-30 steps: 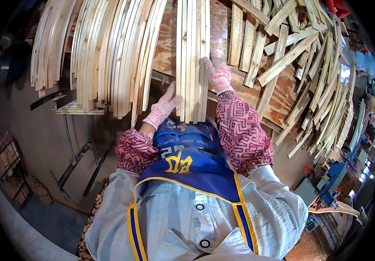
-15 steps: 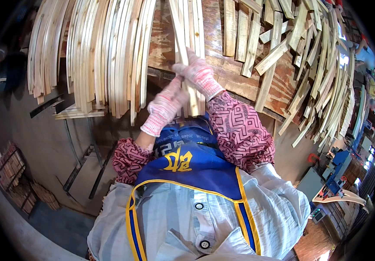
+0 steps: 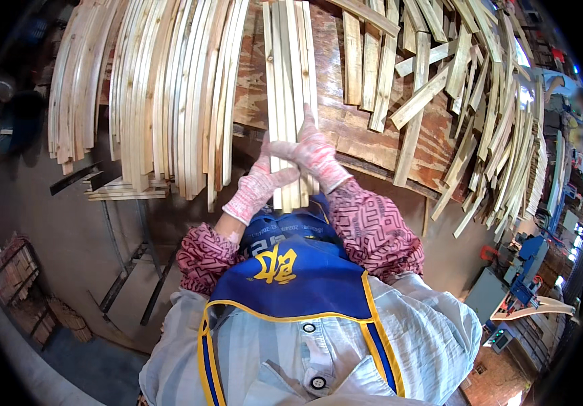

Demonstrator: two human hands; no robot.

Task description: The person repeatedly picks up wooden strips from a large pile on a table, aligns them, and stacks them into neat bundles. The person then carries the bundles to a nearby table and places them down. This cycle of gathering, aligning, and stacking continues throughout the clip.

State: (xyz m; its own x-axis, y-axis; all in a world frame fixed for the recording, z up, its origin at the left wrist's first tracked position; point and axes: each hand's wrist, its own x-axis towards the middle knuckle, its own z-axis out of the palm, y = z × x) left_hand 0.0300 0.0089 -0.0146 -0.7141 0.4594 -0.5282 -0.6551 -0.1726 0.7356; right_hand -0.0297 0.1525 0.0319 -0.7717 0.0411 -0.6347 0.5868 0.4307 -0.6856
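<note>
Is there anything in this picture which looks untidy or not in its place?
Yes, the right slats look untidy: they lie at many angles, several crossing over others, while the left slats lie in nearly parallel rows. The middle slats run roughly side by side. I see no clear damage.

I receive one view now, from the left of two fisheye cameras worn on the person's head. It faces steeply down and forward, picture upright. Closest to the lens, the shirt [image 3: 251, 352] and apron [image 3: 291, 291] fill the lower middle. The left hand [image 3: 256, 186] and right hand [image 3: 312, 159] lie near, around mid-frame; the worktop [image 3: 330, 88] extends beyond them to the upper edge. I note wide coverage: floor [image 3: 54, 210] at left, a small, distant machine [image 3: 525, 271] at right. Strips [image 3: 291, 74] toward the sides appear bowed; the corners are black.
</note>
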